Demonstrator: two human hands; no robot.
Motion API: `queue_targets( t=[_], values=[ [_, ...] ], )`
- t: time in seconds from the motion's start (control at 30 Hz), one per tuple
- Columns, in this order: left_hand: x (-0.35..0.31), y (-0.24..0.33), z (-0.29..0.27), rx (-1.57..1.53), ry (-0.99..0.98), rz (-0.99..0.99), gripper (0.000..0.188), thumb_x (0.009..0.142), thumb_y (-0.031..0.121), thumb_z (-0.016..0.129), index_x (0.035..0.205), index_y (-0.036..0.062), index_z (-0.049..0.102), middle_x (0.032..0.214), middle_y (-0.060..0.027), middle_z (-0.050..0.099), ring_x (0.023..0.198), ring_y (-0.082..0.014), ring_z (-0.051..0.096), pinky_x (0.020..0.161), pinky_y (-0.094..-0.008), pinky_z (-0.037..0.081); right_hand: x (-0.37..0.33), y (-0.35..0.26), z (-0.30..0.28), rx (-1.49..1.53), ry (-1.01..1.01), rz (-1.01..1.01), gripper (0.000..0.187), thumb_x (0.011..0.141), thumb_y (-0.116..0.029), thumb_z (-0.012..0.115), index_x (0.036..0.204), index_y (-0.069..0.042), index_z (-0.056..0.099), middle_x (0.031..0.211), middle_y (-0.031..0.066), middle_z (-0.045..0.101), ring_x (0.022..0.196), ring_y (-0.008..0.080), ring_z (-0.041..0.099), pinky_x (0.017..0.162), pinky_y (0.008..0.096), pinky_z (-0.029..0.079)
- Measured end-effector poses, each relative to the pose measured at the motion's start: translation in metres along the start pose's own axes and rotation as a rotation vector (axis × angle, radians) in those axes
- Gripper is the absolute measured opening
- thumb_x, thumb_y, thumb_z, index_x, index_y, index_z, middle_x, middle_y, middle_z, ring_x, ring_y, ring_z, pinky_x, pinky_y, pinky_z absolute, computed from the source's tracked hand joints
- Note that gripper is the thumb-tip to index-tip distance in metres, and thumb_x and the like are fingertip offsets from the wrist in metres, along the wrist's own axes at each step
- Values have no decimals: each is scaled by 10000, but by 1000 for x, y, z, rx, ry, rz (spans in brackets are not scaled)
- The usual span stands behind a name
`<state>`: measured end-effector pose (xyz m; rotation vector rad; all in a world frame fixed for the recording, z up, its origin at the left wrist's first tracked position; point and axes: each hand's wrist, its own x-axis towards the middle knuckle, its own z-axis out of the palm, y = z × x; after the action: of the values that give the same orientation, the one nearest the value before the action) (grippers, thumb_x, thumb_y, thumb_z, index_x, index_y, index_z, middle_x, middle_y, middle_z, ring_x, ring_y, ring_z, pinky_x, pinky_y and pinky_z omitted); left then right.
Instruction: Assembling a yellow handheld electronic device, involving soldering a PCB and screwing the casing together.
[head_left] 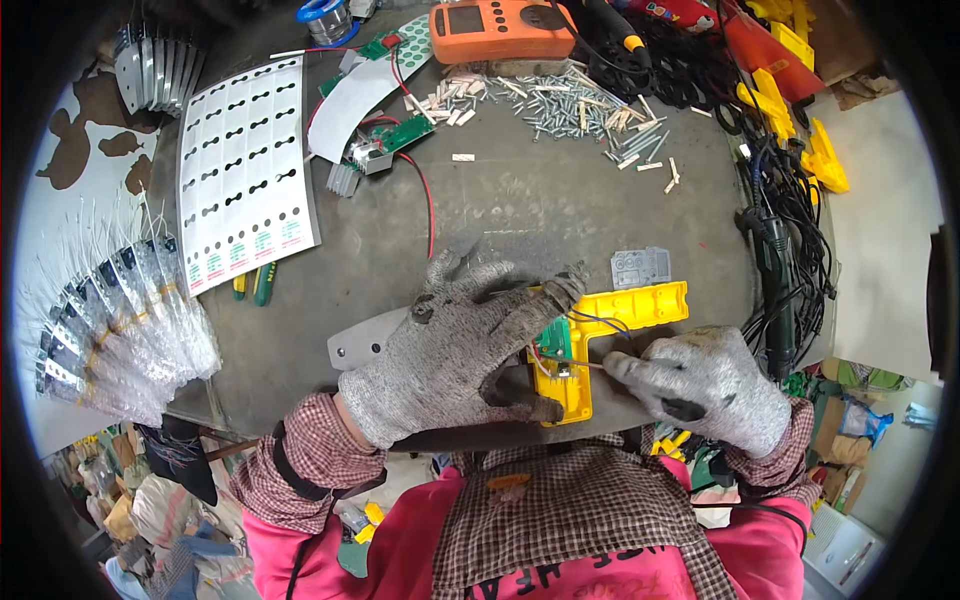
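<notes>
Grey worktop (pixel 600 215) takes up most of my feed, its near edge curving past the apron. Largest on it is my left hand (pixel 440 330), gloved and spanning wide: fingertips at the upper corner of the yellow housing (pixel 640 307), thumb by the lower end of its handle, so I read this as a loose, bracing hold. Beyond it lies a white sheet (pixel 250 160) with rows of dark shapes. My right hand (pixel 710 385), also gloved, is curled in tight on a thin rod (pixel 585 363), whose tip reaches into the housing; I can't tell from here what kind of tool it is.

That housing lies at the near edge of the worktop, between my two hands, hollow side up. It is L-shaped: the longer visible limb points to my right, lifting slightly away from the body, and the handle limb points back toward me. Its long axis, then, runs nearly left to right, though my left glove hides part of the corner.

I'd expect the shell to be light, stiff and a bit slick under knit gloves. I'd take hold of it by the outer walls of the handle or the bare far limb. Smaller and more delicate is the green circuit board (pixel 553 340) near the corner; I'd keep pressure off it. Finest of all are the dark wires (pixel 603 320) looping over the shell, soft and probably easy to snag or pull loose.
</notes>
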<state>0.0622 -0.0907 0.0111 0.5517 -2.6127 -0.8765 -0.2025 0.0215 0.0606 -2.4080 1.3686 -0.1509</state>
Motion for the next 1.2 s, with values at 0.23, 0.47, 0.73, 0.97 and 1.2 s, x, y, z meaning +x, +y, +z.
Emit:
queue_targets(
  t=[0.23,0.47,0.73,0.97,1.2],
  values=[
    [4,0,-3,21,-20,3,983,633,617,844,1354,17,550,1275,-147,606,1272,-357,508,1182,-562,225,15,4,-25,-63,124,-8,366,753,-148,764,1113,-176,707,697,20,562,605,213,636,533,349,520],
    [5,6,-4,10,-98,-96,1013,645,600,848,1400,10,519,1253,-196,604,1279,-409,485,1193,-532,217,31,0,-41,-298,-142,-115,332,868,-178,589,1194,-129,625,824,74,606,680,251,661,528,368,533],
    [-5,0,0,-2,-72,24,936,773,522,757,1499,65,381,1241,-167,578,1299,-350,467,1179,-588,206,45,26,-27,-237,-21,-95,246,823,-215,651,1048,-140,588,808,66,565,712,287,646,536,407,501],
    [5,6,-7,-44,-111,-70,856,757,332,766,1478,45,406,1225,-147,592,1229,-339,516,1159,-588,245,25,8,-41,-244,-23,-74,416,722,-154,757,1130,-151,675,737,31,543,572,227,585,521,368,465],
    [5,3,0,-7,-44,-40,764,732,292,774,1393,24,500,1252,-147,595,1209,-337,536,1167,-582,261,16,11,-17,-232,-80,-105,324,820,-198,646,1133,-122,608,787,27,557,669,202,642,542,358,524]
  ],
)
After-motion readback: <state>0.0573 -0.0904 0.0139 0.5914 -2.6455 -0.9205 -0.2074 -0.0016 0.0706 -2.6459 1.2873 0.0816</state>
